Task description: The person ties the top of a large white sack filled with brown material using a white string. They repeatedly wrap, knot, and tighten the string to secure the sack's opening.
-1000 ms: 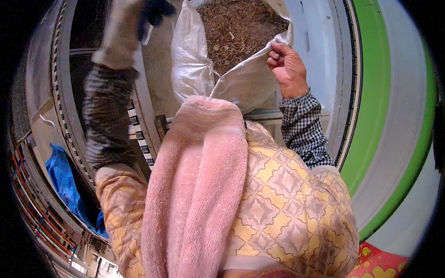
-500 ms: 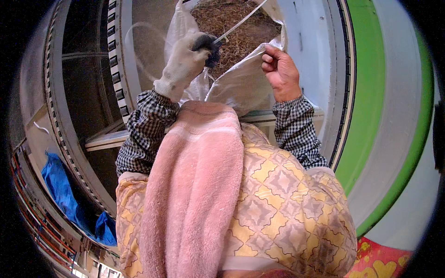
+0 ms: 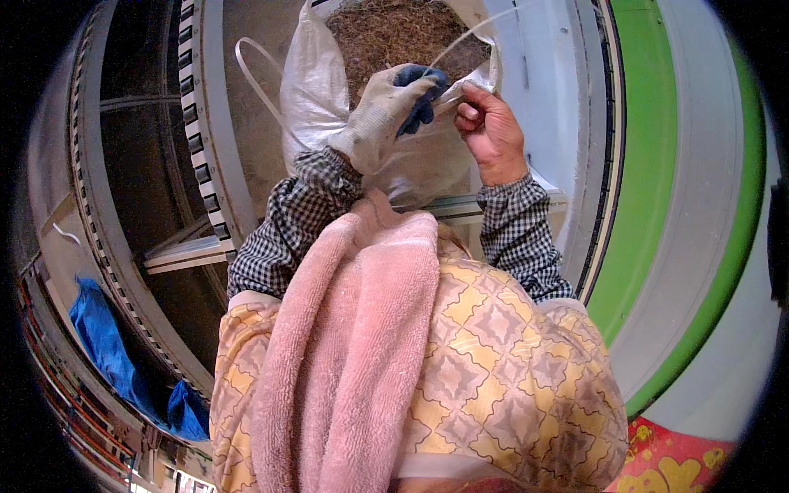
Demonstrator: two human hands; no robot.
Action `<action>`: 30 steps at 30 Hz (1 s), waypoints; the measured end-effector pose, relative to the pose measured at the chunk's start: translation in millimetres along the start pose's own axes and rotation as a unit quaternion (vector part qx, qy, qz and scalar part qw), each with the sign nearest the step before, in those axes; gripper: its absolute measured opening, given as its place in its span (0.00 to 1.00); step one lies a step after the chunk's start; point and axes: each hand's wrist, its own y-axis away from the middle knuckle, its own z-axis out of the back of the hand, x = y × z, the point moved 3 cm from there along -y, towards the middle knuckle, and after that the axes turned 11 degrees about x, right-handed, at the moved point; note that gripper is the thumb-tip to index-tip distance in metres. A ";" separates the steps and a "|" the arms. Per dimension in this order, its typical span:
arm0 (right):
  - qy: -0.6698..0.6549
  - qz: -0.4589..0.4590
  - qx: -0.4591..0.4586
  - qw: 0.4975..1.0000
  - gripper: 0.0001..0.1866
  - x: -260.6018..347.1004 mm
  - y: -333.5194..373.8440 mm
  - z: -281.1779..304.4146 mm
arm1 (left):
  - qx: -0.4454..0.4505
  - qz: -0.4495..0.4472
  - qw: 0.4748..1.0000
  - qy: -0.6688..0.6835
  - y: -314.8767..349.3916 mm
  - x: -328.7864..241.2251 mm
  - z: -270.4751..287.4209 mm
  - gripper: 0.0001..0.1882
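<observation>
A white woven sack [image 3: 314,94] stands with its mouth open in front of me, with dry, brown, shredded plant-like material [image 3: 394,37] inside. My left hand [image 3: 380,115], in a white glove with dark blue fingertips, is closed at the near rim and pinches a thin white strip [image 3: 470,35]. The strip runs up and right across the mouth; a white loop shows left of the sack. My bare right hand [image 3: 496,135] grips the sack's rim on the right between thumb and curled fingers. A small gap separates the two hands.
Pale panels [image 3: 559,107] and a green band [image 3: 645,164] curve along the right. A black-and-white toothed strip [image 3: 197,123] edges a dark recess on the left. Blue cloth [image 3: 107,337] lies at lower left. A pink towel [image 3: 353,329] hangs down my front.
My left hand has moved right and slightly down toward my right hand, taking the strip along. The right hand keeps its hold on the rim, and the near edge has drawn up.
</observation>
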 end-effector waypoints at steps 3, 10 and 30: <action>-0.019 -0.014 0.004 1.000 0.04 -0.9 -0.1 -0.5 | -0.004 -0.014 1.000 0.025 1.2 0.0 8.7 0.13; -0.020 0.009 -0.020 1.000 0.04 -0.9 3.4 -6.1 | -0.043 -0.086 0.995 0.028 17.8 -12.5 41.3 0.15; 0.132 0.097 -0.040 0.986 0.07 4.7 1.7 -11.0 | 0.090 0.112 0.988 0.057 -33.4 13.8 0.8 0.09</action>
